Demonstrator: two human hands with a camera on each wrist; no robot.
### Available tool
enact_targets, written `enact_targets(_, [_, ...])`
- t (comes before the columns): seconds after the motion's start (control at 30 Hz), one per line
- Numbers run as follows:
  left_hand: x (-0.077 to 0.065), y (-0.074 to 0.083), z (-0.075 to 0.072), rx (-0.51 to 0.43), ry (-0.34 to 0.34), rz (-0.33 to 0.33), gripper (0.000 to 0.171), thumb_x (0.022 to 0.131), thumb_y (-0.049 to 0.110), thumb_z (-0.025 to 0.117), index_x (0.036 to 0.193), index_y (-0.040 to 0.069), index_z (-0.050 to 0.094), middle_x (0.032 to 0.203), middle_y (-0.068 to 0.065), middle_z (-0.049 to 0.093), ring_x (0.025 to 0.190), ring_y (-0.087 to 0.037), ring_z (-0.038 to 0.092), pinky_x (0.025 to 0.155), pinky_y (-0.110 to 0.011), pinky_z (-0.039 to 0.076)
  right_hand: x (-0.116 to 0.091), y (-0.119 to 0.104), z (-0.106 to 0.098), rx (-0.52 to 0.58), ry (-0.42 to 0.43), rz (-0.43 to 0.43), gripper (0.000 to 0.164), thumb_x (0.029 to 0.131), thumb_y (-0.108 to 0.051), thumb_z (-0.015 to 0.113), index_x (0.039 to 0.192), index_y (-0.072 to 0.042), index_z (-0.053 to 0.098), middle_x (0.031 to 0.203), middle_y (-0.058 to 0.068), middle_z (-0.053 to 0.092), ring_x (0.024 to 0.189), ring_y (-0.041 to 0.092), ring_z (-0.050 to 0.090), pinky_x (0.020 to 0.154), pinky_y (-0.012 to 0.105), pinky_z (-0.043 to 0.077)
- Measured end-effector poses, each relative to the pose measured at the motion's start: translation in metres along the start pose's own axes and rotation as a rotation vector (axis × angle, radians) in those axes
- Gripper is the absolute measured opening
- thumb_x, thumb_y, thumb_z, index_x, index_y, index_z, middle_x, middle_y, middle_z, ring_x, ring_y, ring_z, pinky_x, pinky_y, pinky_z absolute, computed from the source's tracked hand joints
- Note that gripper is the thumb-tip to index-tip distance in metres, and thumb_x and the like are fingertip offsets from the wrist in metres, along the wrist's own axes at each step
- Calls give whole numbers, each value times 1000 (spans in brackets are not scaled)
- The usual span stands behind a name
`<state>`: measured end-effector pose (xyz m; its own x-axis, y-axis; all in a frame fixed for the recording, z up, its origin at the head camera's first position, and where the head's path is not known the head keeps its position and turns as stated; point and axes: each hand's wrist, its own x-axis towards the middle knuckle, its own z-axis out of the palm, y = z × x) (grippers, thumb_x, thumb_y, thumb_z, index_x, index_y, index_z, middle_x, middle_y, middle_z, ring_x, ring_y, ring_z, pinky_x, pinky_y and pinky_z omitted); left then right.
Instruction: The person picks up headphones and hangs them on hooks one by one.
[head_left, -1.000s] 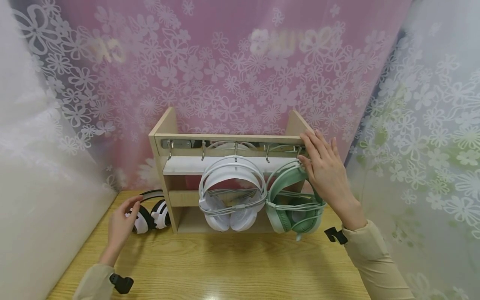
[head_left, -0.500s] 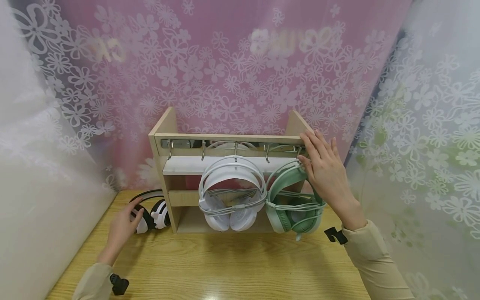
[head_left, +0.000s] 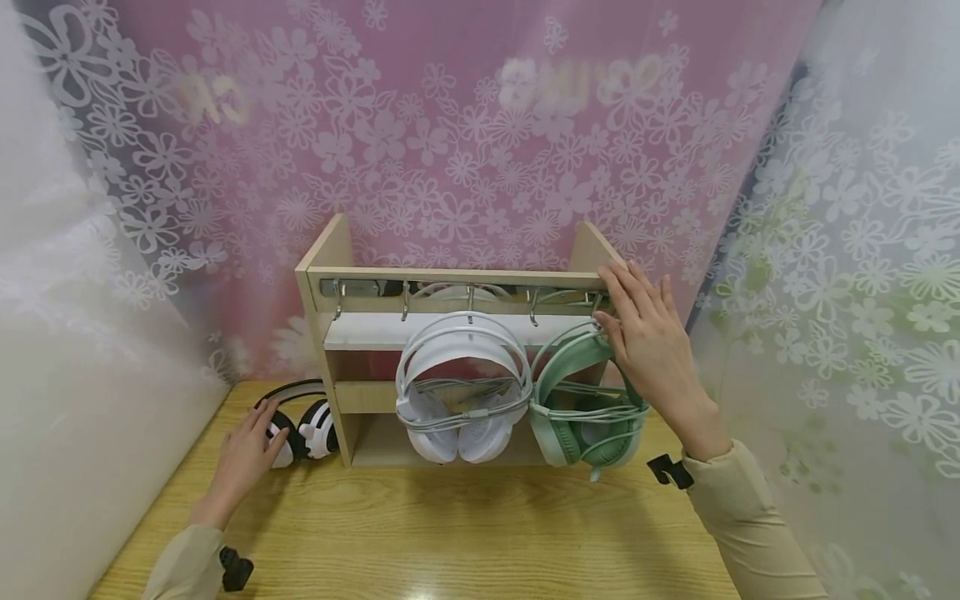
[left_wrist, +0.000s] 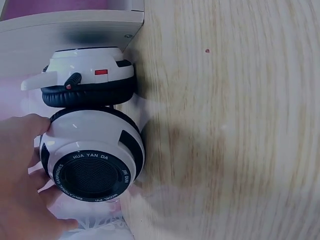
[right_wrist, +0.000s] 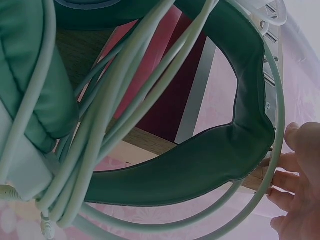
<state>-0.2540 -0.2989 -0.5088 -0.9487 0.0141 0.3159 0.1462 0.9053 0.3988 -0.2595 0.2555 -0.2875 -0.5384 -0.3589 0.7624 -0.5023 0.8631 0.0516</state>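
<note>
My left hand (head_left: 243,450) is at the nearer ear cup of black-and-white headphones (head_left: 318,429), which lie beside the rack. In the left wrist view its fingers lie along the side of the white ear cup (left_wrist: 92,142), partly hidden behind it. My right hand (head_left: 656,350) rests on the top right corner of the wooden rack (head_left: 450,273), fingers extended over the board and thumb in front. Below it, green headphones (head_left: 577,367) with a bundled cable hang from the end hook. The right wrist view shows the green headband (right_wrist: 165,185) close by the fingers.
White headphones (head_left: 465,354) with a wrapped cable hang from the middle hook. Bare metal hooks (head_left: 406,302) stand to their left. A white shelf (head_left: 360,331) lies behind. Floral curtains (head_left: 450,133) enclose the wooden table (head_left: 420,525).
My left hand has shifted slightly right and lowered, its fingers spreading over the nearer ear cup. The right hand stays on the rack corner, and the hanging headphones have not moved.
</note>
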Motion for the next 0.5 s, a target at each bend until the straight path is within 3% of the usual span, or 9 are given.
enact_targets(0.13, [-1, 0, -1, -14, -32, -29, 62, 105, 28, 57, 153, -5, 35, 155, -34, 32, 140, -58, 29, 104, -82, 20, 0, 0, -1, 0, 0, 2, 57, 104, -25, 57, 155, -7, 40, 158, 16, 41, 150, 35, 30, 125, 55, 8])
enact_targets(0.5, [-4, -4, 2, -2, 7, -23, 57, 102, 22, 60, 147, -6, 42, 152, -34, 38, 135, -57, 36, 100, -80, 29, 1, -2, -2, -1, -2, 1, 57, 104, -24, 58, 155, -7, 40, 157, 17, 41, 149, 36, 31, 124, 56, 9])
